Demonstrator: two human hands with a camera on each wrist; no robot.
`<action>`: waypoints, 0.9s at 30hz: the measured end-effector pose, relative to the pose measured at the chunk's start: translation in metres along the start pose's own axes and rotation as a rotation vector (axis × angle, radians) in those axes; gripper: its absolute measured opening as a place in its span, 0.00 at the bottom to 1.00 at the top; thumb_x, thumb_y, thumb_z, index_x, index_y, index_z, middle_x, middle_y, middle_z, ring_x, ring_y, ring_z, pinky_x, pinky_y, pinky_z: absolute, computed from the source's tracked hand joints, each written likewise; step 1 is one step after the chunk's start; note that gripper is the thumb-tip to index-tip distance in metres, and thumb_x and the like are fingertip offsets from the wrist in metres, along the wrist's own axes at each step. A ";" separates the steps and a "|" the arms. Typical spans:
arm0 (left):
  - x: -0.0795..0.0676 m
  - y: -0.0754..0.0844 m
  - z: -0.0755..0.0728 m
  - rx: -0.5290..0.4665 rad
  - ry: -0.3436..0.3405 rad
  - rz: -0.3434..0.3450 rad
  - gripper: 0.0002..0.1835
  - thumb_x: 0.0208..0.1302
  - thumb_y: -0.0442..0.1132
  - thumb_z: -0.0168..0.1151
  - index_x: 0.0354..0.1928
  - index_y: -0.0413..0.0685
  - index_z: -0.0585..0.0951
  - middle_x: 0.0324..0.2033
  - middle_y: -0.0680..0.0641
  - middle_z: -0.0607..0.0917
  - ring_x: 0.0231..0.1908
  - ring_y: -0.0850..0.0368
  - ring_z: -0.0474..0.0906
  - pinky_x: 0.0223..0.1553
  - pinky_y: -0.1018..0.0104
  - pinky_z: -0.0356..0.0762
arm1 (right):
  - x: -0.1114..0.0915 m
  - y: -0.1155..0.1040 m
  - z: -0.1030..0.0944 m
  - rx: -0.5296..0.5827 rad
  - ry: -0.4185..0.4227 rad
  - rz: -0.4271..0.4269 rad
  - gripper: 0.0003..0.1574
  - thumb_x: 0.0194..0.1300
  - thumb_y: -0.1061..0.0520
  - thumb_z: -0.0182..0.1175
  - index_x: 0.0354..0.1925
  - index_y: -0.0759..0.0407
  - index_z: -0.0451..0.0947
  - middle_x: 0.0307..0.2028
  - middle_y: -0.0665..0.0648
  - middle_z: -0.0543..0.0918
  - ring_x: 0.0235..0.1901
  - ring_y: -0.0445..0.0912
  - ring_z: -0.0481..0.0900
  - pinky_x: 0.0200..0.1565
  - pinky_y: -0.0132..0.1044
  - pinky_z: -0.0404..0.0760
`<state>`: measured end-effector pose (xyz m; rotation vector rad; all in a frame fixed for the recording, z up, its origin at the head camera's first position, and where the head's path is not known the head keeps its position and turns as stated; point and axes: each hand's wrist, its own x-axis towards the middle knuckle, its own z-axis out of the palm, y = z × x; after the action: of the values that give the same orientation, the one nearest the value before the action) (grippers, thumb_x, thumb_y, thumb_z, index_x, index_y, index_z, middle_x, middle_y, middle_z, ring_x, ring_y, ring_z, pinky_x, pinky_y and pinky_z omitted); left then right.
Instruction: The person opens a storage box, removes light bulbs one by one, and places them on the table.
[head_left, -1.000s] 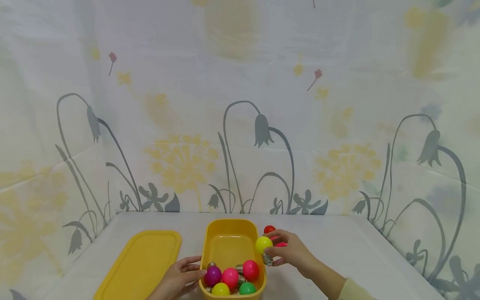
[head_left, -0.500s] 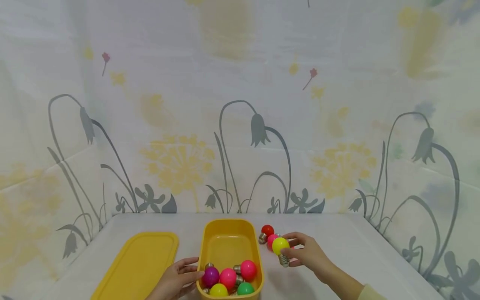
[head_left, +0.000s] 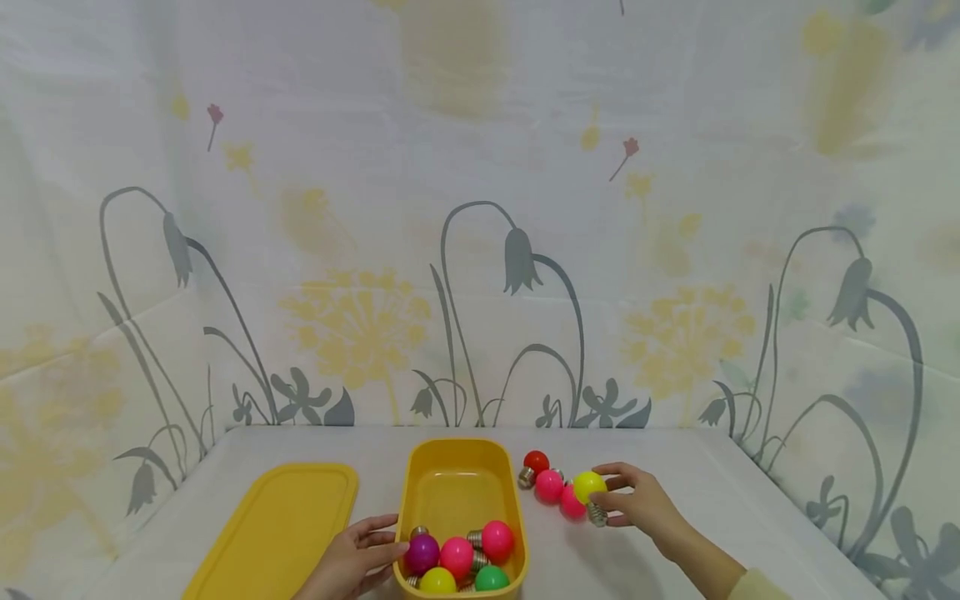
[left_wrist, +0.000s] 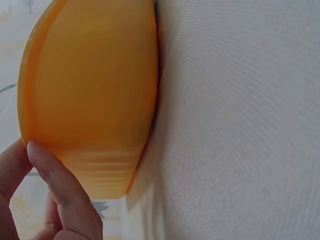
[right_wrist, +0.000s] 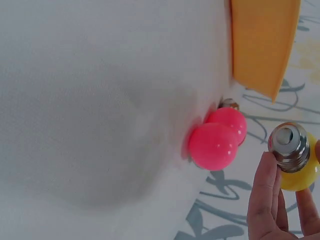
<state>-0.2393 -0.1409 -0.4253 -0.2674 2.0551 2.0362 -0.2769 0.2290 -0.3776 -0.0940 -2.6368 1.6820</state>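
Note:
My right hand (head_left: 643,504) pinches a yellow light bulb (head_left: 590,487) above the table, to the right of the box. The bulb's silver screw base (right_wrist: 289,146) faces the camera in the right wrist view. My left hand (head_left: 354,557) grips the left rim of a yellow plastic box (head_left: 403,492), thumb and finger meeting at its edge in the left wrist view. Inside the box's near end lie a purple bulb (head_left: 422,553), a green bulb (head_left: 492,577), another yellow bulb (head_left: 437,581) and two pink bulbs (head_left: 497,541).
Right of the box lie a red bulb (head_left: 536,461) and two pink bulbs (right_wrist: 213,146) on the white table (head_left: 712,483). A flat yellow lid (head_left: 277,525) rests to the left. Behind the table hangs a flower-print curtain (head_left: 480,333).
My right hand has moved right with the yellow bulb, from over the box's right rim to beyond the loose pink bulbs, uncovering them. The left hand stays at the box.

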 end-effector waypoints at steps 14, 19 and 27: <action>0.002 -0.001 0.000 -0.009 0.006 0.007 0.38 0.51 0.41 0.71 0.60 0.31 0.66 0.39 0.40 0.77 0.33 0.53 0.74 0.39 0.62 0.80 | 0.026 0.026 -0.013 0.058 0.005 0.034 0.30 0.58 0.63 0.62 0.56 0.73 0.67 0.42 0.68 0.74 0.31 0.51 0.80 0.35 0.45 0.82; 0.001 -0.001 -0.001 -0.007 0.007 -0.003 0.38 0.51 0.42 0.71 0.60 0.30 0.66 0.40 0.40 0.78 0.34 0.53 0.74 0.39 0.62 0.80 | 0.035 0.033 -0.012 0.070 -0.008 0.055 0.30 0.58 0.63 0.62 0.56 0.74 0.66 0.42 0.67 0.75 0.31 0.50 0.81 0.35 0.45 0.82; 0.001 -0.002 -0.001 -0.002 0.008 0.005 0.38 0.51 0.41 0.71 0.60 0.31 0.66 0.40 0.40 0.78 0.34 0.53 0.75 0.40 0.61 0.80 | 0.048 0.043 -0.010 0.034 -0.033 0.084 0.30 0.57 0.65 0.63 0.56 0.73 0.67 0.42 0.67 0.75 0.31 0.49 0.79 0.34 0.42 0.82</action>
<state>-0.2397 -0.1417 -0.4272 -0.2711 2.0603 2.0434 -0.3221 0.2588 -0.4137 -0.1800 -2.6626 1.7678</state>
